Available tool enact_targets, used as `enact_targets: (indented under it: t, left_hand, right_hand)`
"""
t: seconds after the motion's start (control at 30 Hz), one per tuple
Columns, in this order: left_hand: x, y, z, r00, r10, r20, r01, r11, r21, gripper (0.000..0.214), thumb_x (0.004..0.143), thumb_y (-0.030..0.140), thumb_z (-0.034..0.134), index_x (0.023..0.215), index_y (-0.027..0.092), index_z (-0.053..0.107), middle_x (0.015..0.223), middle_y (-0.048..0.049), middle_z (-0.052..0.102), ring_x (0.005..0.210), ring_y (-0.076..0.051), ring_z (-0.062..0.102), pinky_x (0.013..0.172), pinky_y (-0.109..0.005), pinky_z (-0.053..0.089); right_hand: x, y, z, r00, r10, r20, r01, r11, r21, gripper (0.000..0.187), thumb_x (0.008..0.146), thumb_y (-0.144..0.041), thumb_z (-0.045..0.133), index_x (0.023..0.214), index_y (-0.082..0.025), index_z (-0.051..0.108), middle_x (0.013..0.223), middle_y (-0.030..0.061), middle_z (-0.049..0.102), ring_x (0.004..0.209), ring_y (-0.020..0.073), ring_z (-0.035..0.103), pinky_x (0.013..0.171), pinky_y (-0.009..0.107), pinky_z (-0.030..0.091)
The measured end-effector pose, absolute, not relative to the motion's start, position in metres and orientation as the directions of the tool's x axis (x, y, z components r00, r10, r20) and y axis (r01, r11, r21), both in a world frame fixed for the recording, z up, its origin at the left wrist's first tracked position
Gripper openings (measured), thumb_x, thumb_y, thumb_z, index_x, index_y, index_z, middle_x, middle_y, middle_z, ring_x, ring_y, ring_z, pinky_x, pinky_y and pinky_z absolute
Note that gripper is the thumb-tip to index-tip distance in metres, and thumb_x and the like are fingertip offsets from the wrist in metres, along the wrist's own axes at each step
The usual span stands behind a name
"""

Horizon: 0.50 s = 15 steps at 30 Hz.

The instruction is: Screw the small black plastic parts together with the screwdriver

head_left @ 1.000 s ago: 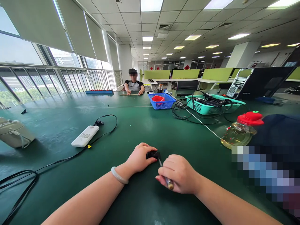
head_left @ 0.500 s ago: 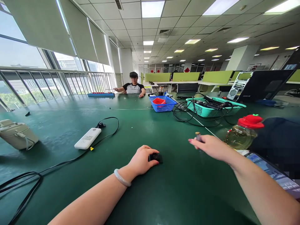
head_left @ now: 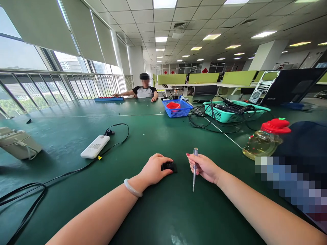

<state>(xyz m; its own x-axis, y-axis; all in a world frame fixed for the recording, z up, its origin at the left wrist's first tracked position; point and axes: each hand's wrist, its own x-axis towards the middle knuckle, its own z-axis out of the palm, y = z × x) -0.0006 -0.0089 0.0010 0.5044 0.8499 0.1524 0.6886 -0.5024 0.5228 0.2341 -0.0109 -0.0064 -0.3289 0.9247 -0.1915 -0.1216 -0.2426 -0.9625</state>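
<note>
My left hand (head_left: 156, 169) rests on the green table, its fingers and thumb closed around a small black object (head_left: 169, 166) whose kind I cannot make out. A pale bangle (head_left: 133, 188) circles that wrist. To the right, my right hand (head_left: 204, 167) grips a slim screwdriver (head_left: 195, 167) with a clear handle and a brownish end cap. The screwdriver is nearly upright, metal tip down, a short way right of the black object and apart from it.
A white power bank (head_left: 95, 147) with a black cable lies left. A beige bag (head_left: 19, 143) stands farther left. Beyond are a blue basket (head_left: 178, 112), a green basket (head_left: 224, 115) full of cables, and a red-lidded bottle (head_left: 263, 144). Another person (head_left: 145, 90) sits at the far end.
My right hand has moved left with the screwdriver, closer to my left hand, and the tool's tip now shows. My left hand keeps its hold on the black object. The view has tilted down slightly.
</note>
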Motion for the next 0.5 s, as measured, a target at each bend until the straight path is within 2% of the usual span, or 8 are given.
enact_targets:
  t: [0.1, 0.17, 0.27, 0.33, 0.37, 0.43, 0.5]
  left_hand:
    - [-0.0004, -0.0093, 0.0011, 0.505, 0.849, 0.157, 0.691, -0.506, 0.517, 0.039, 0.08, 0.032, 0.072, 0.119, 0.027, 0.07, 0.11, -0.0052, 0.07, 0.112, -0.024, 0.057, 0.104, -0.038, 0.045]
    - [-0.0003, -0.0089, 0.0008, 0.509, 0.846, 0.159, 0.689, -0.511, 0.514, 0.039, 0.08, 0.031, 0.072, 0.118, 0.027, 0.07, 0.11, -0.0052, 0.071, 0.112, -0.024, 0.058, 0.103, -0.038, 0.046]
    - [0.0001, -0.0075, 0.0001, 0.514, 0.842, 0.162, 0.689, -0.518, 0.507, 0.039, 0.08, 0.031, 0.072, 0.118, 0.026, 0.07, 0.109, -0.005, 0.071, 0.112, -0.024, 0.057, 0.101, -0.038, 0.046]
    - [0.0003, -0.0066, -0.0002, 0.514, 0.842, 0.162, 0.692, -0.519, 0.501, 0.039, 0.08, 0.031, 0.072, 0.119, 0.026, 0.069, 0.109, -0.0049, 0.071, 0.113, -0.024, 0.057, 0.102, -0.038, 0.046]
    - [0.0005, -0.0062, -0.0003, 0.515, 0.842, 0.161, 0.694, -0.52, 0.499, 0.039, 0.08, 0.031, 0.072, 0.119, 0.026, 0.069, 0.109, -0.005, 0.071, 0.112, -0.024, 0.057, 0.102, -0.038, 0.046]
    - [0.0006, -0.0059, -0.0005, 0.519, 0.84, 0.158, 0.693, -0.521, 0.499, 0.039, 0.081, 0.032, 0.071, 0.12, 0.025, 0.069, 0.109, -0.0051, 0.072, 0.111, -0.024, 0.057, 0.101, -0.038, 0.046]
    - [0.0007, -0.0058, -0.0007, 0.522, 0.839, 0.155, 0.691, -0.522, 0.5, 0.039, 0.081, 0.032, 0.07, 0.12, 0.026, 0.069, 0.11, -0.0049, 0.072, 0.11, -0.024, 0.058, 0.1, -0.037, 0.047]
  right_hand:
    - [0.2321, -0.0127, -0.0092, -0.331, 0.922, -0.2, -0.082, -0.24, -0.967, 0.053, 0.071, -0.057, 0.076, 0.055, -0.02, 0.043, 0.052, -0.0076, 0.033, 0.044, 0.005, 0.023, 0.043, 0.023, 0.024]
    - [0.2327, -0.0134, -0.0075, -0.327, 0.925, -0.195, -0.114, -0.243, -0.963, 0.045, 0.071, -0.053, 0.076, 0.06, -0.019, 0.05, 0.052, -0.0078, 0.034, 0.044, 0.005, 0.022, 0.042, 0.022, 0.023]
    - [0.2349, -0.0142, -0.0043, -0.306, 0.934, -0.187, -0.195, -0.253, -0.947, 0.031, 0.071, -0.043, 0.077, 0.087, -0.019, 0.065, 0.052, -0.01, 0.034, 0.043, 0.0054, 0.021, 0.042, 0.022, 0.025]
    - [0.2362, -0.0144, -0.0033, -0.284, 0.94, -0.188, -0.217, -0.254, -0.942, 0.038, 0.073, -0.037, 0.076, 0.106, -0.02, 0.066, 0.052, -0.0109, 0.034, 0.043, 0.006, 0.022, 0.043, 0.022, 0.028]
    - [0.2366, -0.0143, -0.0033, -0.278, 0.942, -0.189, -0.217, -0.253, -0.943, 0.039, 0.073, -0.036, 0.075, 0.108, -0.021, 0.065, 0.052, -0.0109, 0.035, 0.043, 0.0061, 0.022, 0.043, 0.022, 0.03]
    - [0.2372, -0.0137, -0.0043, -0.276, 0.941, -0.194, -0.194, -0.252, -0.948, 0.033, 0.072, -0.035, 0.077, 0.1, -0.02, 0.067, 0.051, -0.0104, 0.036, 0.043, 0.0063, 0.025, 0.044, 0.022, 0.032]
    - [0.2376, -0.0127, -0.0062, -0.274, 0.941, -0.2, -0.167, -0.251, -0.953, 0.026, 0.069, -0.037, 0.079, 0.081, -0.019, 0.065, 0.05, -0.0091, 0.039, 0.042, 0.0059, 0.029, 0.045, 0.023, 0.033]
